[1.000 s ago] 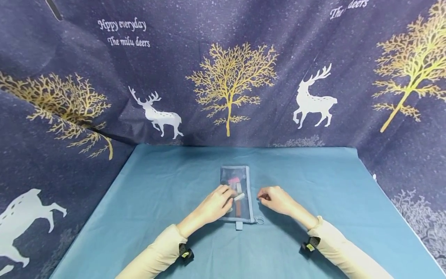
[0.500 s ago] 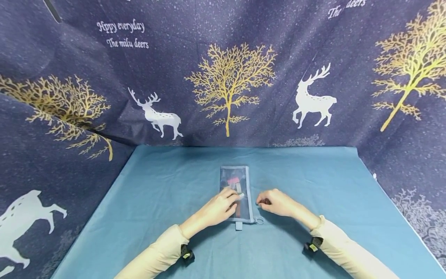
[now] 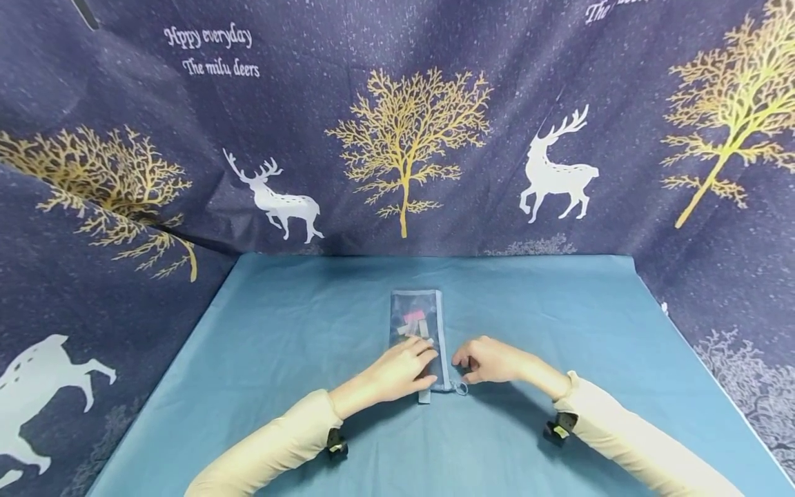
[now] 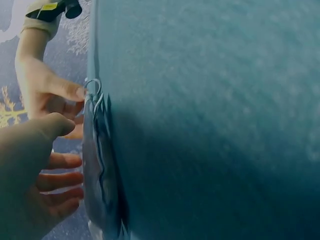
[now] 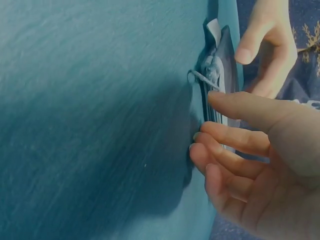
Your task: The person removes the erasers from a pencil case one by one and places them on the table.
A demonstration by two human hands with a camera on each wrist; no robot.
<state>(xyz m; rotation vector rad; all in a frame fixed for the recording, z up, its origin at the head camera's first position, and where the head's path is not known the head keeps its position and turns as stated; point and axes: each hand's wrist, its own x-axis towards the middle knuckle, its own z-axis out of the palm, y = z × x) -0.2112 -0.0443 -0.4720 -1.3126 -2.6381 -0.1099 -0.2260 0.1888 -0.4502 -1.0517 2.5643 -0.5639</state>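
Observation:
A see-through mesh zip pouch (image 3: 410, 301) lies flat on the blue cloth, with a pink piece (image 3: 413, 316) and several pale pieces inside it. My left hand (image 3: 404, 373) is spread over the pouch's lower half and hides part of it; in the left wrist view its straight fingertips are right at the pouch's face. Beside the zipped right edge is my right hand (image 3: 493, 360), fingers loosely bent, nothing held. In the right wrist view its thumb tip comes close to the zipper's pull ring (image 5: 200, 79), at the pouch's lower right corner.
The blue cloth (image 3: 298, 310) covers the table around the pouch. Behind and at the sides hangs a dark fabric backdrop (image 3: 348, 41) printed with white deer and golden trees. A small fabric tab (image 3: 424, 397) sticks out from the pouch's near edge.
My left hand has slid right across the pouch, and its fingers now reach toward the zipped edge. My right hand has moved slightly left, toward the zipper's pull ring.

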